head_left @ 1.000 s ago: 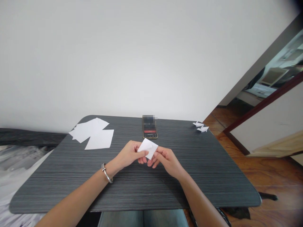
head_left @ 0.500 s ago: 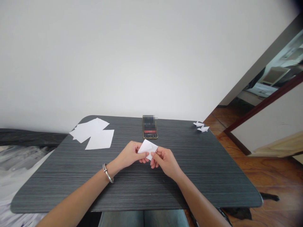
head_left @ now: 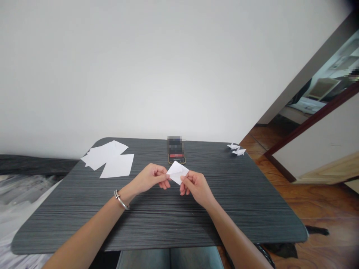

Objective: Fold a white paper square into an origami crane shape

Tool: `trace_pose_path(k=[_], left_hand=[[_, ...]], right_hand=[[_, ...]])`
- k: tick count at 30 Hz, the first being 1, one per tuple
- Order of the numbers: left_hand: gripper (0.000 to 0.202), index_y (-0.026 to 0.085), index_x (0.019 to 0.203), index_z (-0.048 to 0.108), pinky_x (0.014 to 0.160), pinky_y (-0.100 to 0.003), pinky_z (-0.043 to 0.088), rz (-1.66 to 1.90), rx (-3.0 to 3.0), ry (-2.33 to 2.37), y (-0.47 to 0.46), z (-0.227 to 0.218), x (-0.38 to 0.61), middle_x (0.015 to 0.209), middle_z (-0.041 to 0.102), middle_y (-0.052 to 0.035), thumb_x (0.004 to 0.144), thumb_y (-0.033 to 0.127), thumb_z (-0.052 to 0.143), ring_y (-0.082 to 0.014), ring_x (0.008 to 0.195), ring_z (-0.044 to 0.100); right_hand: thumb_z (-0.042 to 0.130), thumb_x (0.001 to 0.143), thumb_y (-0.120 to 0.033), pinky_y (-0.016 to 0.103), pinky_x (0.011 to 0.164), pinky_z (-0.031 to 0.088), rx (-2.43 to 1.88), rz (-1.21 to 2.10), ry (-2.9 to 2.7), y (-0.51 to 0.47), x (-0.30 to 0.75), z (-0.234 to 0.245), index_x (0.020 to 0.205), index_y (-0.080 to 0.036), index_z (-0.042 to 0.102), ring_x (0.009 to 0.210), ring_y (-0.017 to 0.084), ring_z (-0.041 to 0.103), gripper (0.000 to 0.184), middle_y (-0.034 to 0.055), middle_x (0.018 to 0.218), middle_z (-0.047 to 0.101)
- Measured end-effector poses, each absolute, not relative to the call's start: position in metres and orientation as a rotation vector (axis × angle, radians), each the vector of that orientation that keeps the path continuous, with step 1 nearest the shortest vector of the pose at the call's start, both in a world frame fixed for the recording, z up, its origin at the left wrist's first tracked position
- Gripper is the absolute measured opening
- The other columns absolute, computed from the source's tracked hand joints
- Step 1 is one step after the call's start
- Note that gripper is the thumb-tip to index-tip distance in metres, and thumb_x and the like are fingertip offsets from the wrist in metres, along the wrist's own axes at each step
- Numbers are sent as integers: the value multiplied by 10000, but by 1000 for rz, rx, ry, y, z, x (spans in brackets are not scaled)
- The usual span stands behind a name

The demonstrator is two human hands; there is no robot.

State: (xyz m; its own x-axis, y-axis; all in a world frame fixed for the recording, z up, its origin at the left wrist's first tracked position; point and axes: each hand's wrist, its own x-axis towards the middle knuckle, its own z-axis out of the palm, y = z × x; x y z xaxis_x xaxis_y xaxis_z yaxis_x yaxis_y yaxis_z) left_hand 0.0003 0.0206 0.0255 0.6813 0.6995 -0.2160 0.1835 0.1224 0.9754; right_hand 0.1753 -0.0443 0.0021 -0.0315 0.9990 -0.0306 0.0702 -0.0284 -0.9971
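Above the dark worktop (head_left: 157,228), the left hand (head_left: 150,177) and right hand (head_left: 196,188) both pinch 1 small folded white paper (head_left: 177,173) held between them; loose paper sheets (head_left: 110,162) lie further left.

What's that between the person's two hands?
In the head view, a folded piece of white paper lies between the left hand and right hand, pinched by both.
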Motion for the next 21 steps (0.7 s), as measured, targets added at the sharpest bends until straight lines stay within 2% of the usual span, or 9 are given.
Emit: trace_pose_path(k=[8, 11, 15, 17, 21], left_hand=[[233, 81, 862, 609, 621, -244, 505, 287, 1449, 669, 25, 32, -11, 728, 695, -96, 793, 281, 512, -140, 629, 648], [234, 79, 837, 609, 606, -239, 500, 328, 1402, 695, 25, 34, -10, 733, 695, -104, 799, 278, 492, -137, 614, 642], [278, 78, 717, 593, 568, -214, 491, 399, 1381, 758, 22, 31, -3, 690, 686, -92, 782, 340, 525, -117, 569, 625], [253, 81, 727, 590, 548, -198, 483, 379, 1406, 764, 19, 26, 1, 670, 684, -74, 738, 334, 590, -106, 549, 616], [265, 75, 745, 597, 509, -183, 466, 386, 1439, 750, 16, 20, 6, 600, 666, -50, 730, 339, 601, -90, 497, 590]], right_hand=[[504, 775, -324, 161, 359, 353, -1280, 1255, -1271, -43, 177, 0, 687, -123, 543, 376, 81, 537, 224, -14, 481, 574], [505, 775, -321, 160, 357, 355, -1284, 1251, -1267, -45, 176, 1, 663, -129, 529, 376, 81, 536, 224, -13, 479, 572], [507, 774, -307, 161, 359, 355, -1269, 1270, -1289, -46, 172, 3, 659, -133, 526, 375, 79, 529, 210, -18, 474, 568], [502, 775, -297, 162, 360, 356, -1261, 1280, -1308, -47, 170, 3, 656, -136, 524, 375, 80, 528, 201, -21, 473, 566], [512, 760, -275, 166, 360, 363, -1281, 1276, -1332, -46, 168, 2, 636, -143, 515, 374, 81, 525, 181, -23, 471, 565]])
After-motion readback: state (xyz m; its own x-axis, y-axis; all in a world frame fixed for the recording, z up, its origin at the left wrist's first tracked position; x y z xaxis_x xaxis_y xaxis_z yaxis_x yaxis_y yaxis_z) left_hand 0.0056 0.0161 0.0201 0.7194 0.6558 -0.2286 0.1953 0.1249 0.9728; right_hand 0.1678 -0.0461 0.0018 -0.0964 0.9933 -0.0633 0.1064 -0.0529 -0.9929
